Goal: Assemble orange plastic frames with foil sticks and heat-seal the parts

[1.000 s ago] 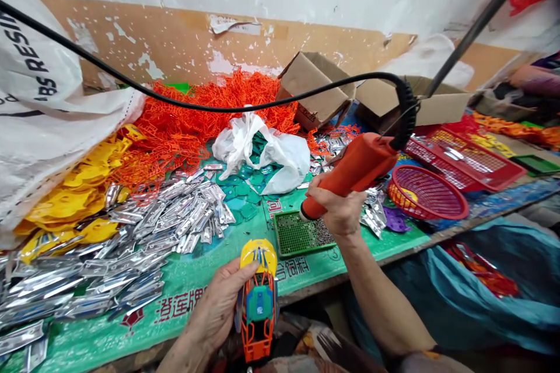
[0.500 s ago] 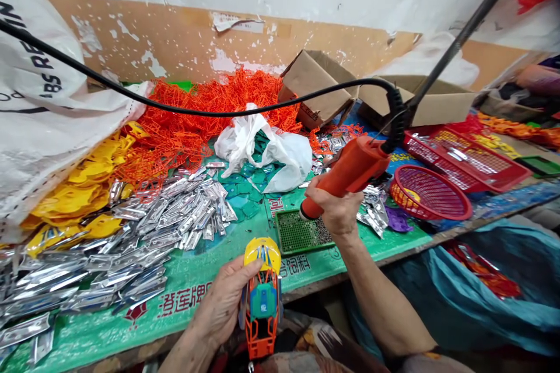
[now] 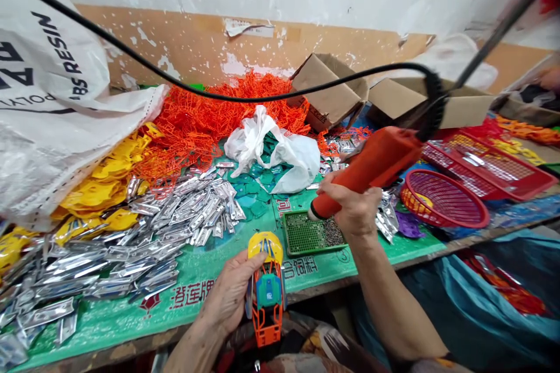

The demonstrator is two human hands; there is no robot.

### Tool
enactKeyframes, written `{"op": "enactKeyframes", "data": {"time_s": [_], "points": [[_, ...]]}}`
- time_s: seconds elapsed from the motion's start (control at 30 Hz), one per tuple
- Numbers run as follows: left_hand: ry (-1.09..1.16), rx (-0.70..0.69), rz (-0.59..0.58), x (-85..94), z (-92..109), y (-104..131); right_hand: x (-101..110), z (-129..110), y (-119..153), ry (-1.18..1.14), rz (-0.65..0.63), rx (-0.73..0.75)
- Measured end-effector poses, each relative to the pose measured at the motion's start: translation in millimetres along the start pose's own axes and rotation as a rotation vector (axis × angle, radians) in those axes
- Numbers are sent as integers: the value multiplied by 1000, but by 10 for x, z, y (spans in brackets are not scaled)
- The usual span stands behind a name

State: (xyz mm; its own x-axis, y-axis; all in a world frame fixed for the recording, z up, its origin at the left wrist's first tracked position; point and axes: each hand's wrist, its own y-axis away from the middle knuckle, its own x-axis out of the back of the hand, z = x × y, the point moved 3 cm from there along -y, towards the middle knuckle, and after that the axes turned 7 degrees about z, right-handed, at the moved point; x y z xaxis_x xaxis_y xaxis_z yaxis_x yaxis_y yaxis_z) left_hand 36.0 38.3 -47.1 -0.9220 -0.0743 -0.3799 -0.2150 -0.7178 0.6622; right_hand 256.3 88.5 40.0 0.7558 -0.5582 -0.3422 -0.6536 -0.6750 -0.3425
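Note:
My left hand (image 3: pixel 234 284) grips a toy car body (image 3: pixel 268 291) with a yellow hood, a teal middle and an orange frame, held at the table's front edge. The thumb presses on the yellow part. My right hand (image 3: pixel 355 208) is wrapped round a red electric screwdriver (image 3: pixel 371 166), its tip pointing down and left. That tip is over the green perforated tray (image 3: pixel 306 240), where small screws (image 3: pixel 333 232) lie in the right part. Whether the tip touches a screw I cannot tell.
Silver plastic parts (image 3: pixel 175 221) and yellow pieces (image 3: pixel 105 180) pile up on the left, orange frames (image 3: pixel 196 122) behind. A white plastic bag (image 3: pixel 280 157) stands mid-table. Cardboard boxes (image 3: pixel 330 93) and red baskets (image 3: pixel 444 198) are right. A black cable (image 3: pixel 245 98) hangs across.
The view has shifted slightly, so most of the scene appears further right. My right hand still holds the screwdriver, its tip now further over the tray. The toy car body stays in my left hand.

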Motion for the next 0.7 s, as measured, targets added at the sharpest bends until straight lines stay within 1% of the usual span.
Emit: {"op": "enactKeyframes", "data": {"time_s": [0.07, 0.13, 0.23, 0.3, 0.4, 0.7], "points": [[12, 4, 8, -20, 1, -10, -48, -156, 35, -68, -41, -14], [25, 17, -2, -45, -4, -18, -114, -318, 113, -141, -112, -32], [36, 19, -6, -62, -15, -23, -212, -464, 271, -206, -210, -98], [36, 17, 9, -55, -24, -24, -261, -478, 368, -209, -249, -144], [40, 28, 12, -42, -38, -22, -300, -430, 463, -194, -276, -186], [72, 12, -6, -25, -64, -45, -301, -319, 529, -96, -302, -153]]}}
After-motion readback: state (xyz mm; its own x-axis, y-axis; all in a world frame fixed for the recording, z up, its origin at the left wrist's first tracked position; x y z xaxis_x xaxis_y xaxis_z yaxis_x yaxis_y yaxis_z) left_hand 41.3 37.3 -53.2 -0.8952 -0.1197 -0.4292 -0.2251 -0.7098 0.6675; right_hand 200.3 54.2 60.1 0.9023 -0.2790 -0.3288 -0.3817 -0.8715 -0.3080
